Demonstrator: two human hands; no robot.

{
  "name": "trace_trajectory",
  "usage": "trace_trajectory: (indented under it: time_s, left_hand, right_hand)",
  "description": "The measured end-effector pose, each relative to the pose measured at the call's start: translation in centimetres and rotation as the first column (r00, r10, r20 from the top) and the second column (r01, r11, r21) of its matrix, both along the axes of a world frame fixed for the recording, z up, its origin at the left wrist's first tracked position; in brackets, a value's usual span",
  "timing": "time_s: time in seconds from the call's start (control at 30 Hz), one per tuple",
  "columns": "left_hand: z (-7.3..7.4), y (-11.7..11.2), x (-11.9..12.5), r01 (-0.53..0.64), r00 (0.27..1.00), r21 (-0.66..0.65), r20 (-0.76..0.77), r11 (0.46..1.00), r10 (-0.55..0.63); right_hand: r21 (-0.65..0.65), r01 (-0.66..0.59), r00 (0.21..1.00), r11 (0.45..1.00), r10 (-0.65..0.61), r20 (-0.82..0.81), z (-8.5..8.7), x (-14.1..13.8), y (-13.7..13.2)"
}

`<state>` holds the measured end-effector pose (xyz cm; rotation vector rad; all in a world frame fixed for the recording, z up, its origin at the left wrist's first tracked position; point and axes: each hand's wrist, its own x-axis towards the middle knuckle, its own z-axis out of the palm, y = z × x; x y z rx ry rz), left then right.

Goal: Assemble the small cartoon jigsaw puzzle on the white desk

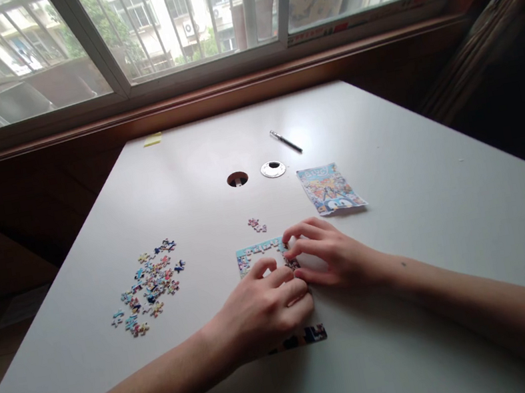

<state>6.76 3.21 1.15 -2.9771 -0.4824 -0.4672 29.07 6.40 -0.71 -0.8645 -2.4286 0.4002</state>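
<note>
Hands together at mid-table: left hand [262, 308] laid palm-down over the half-built puzzle [257, 252], fingers bent, gripping nothing. Right hand [331, 255] just beside, fingertips touching the left's, bunched at a dark piece on the puzzle's right edge; pinched or only pressed, cannot tell. Loose pieces [151, 287] scattered well to the left, small cluster [257, 225] just beyond the puzzle, picture sheet [329, 188] near the right hand.

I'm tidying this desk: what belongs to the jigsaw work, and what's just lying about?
In use: part-built jigsaw under the left hand and right hand, loose pieces heap, small joined cluster, picture leaflet.
Lying about: pen, yellow sticky note, grommet cap.
</note>
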Motion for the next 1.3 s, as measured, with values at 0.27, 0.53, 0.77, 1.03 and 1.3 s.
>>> trace_trajectory:
  time_s: [0.27,0.53,0.77,1.03,1.3]
  left_hand:
    - [0.26,-0.18,0.0,-0.015,1.0,-0.017,-0.012,1.0,0.014]
    - [0.29,0.03,-0.1,-0.002,1.0,-0.032,-0.02,1.0,0.001]
    - [0.28,0.06,-0.23,-0.043,0.999,-0.083,0.028,0.996,0.045]
    - [0.39,-0.21,-0.19,-0.05,0.998,-0.103,0.028,0.993,0.054]
    - [0.51,-0.66,-0.17,-0.058,0.998,-0.14,0.007,0.988,0.06]
  right_hand:
    - [0.0,0.001,1.0,1.0,-0.001,-0.001,-0.35,0.06,-0.02]
    - [0.004,0.0,1.0,1.0,0.0,0.0,-0.18,0.1,-0.04]
    - [0.002,-0.002,1.0,1.0,0.002,0.005,-0.23,0.11,-0.04]
    - [0.006,0.0,1.0,1.0,0.0,0.009,-0.31,0.11,0.03]
    - [0.012,0.008,1.0,1.0,-0.009,0.008,-0.11,0.0,-0.04]
